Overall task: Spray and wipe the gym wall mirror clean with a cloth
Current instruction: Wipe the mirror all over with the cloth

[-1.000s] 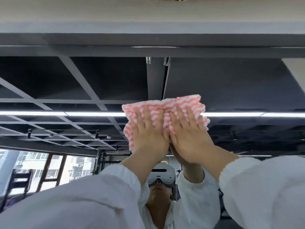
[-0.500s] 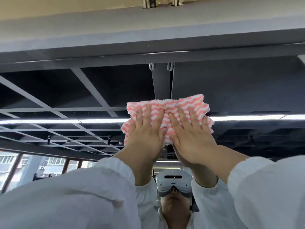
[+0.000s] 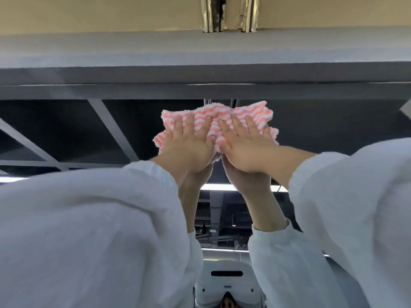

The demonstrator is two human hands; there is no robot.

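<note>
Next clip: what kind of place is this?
Probably a gym or studio: a large wall mirror reflects a dark grid ceiling with strip lights, and both hands press a pink-and-white striped cloth against it.

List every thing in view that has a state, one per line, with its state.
cloth: bunched, pressed flat against the mirror near its top edge
left hand: fingers straight, pressing the cloth
right hand: fingers straight, pressing the cloth
mirror: reflects ceiling, lit strip lights and the person's raised arms
metal clips: fixed on the wall above the mirror
</note>
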